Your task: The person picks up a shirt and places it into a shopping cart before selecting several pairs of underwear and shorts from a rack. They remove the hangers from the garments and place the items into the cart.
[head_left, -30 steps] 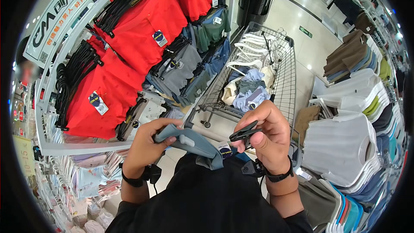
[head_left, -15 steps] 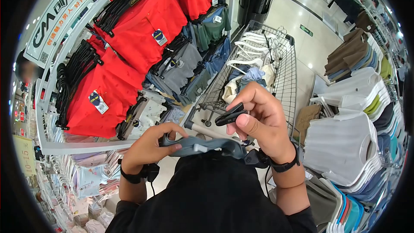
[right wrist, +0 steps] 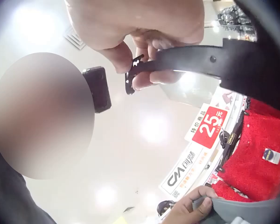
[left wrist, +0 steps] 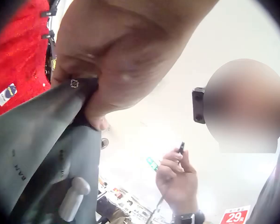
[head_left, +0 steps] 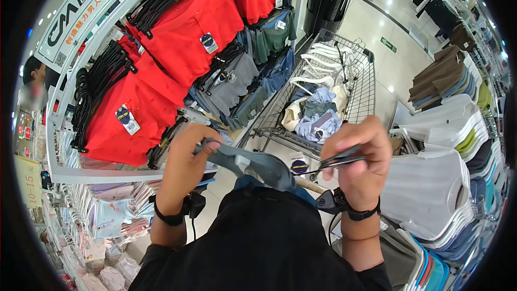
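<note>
My left hand (head_left: 186, 156) grips one end of the waistband of a grey-blue garment (head_left: 258, 166), which stretches across in front of my black shirt. In the left wrist view the garment (left wrist: 42, 135) hangs from my fingers, with a whitish plastic piece (left wrist: 74, 199) on its cloth. My right hand (head_left: 366, 159) pinches a black clip-like item (head_left: 344, 157), blurred in the head view. A tag with a dark blue round logo (head_left: 299, 166) hangs between that hand and the garment. The right wrist view shows the dark item (right wrist: 129, 74) between thumb and fingers.
Red garments (head_left: 188, 37) hang on black hangers on the rack at the left. A wire shopping cart (head_left: 366, 83) ahead holds white hangers (head_left: 323, 56) and crumpled clothes (head_left: 318, 121). White tops (head_left: 425, 191) hang at the right; a person stands at the far left.
My right hand has moved right, away from the garment, with the black item. My left hand has risen slightly, and the garment now slants down toward the right.
</note>
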Demonstrator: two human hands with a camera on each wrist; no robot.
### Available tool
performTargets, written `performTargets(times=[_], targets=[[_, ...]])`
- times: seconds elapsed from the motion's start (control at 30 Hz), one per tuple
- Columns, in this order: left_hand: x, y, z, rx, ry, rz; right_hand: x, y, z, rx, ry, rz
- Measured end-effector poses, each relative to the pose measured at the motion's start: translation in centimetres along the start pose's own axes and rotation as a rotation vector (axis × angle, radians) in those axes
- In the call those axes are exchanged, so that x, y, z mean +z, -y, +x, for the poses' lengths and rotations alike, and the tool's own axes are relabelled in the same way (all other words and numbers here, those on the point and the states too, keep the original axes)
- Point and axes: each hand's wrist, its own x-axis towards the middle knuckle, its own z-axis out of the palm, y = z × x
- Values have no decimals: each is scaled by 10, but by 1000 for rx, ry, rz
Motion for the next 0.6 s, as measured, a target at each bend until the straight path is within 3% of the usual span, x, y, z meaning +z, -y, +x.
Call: performTargets(times=[0.07, 0.17, 0.33, 0.47, 0.57, 0.6], targets=[[1, 22, 3, 81, -144, -89, -8, 1, -2, -127, -87, -35], [-6, 48, 1, -33, -304, -247, -18, 5, -2, -276, -269, 36], [-17, 75, -7, 22, -331, -245, -33, 10, -8, -388, -371, 76], [-16, 84, -7, 68, -454, -249, -23, 22, -16, -545, -113, 103], [-14, 88, -7, 95, -467, -291, -29, 45, -15, -586, 446, -40], [-10, 86, -8, 109, -463, -314, -24, 48, -15, -601, 480, -17]])
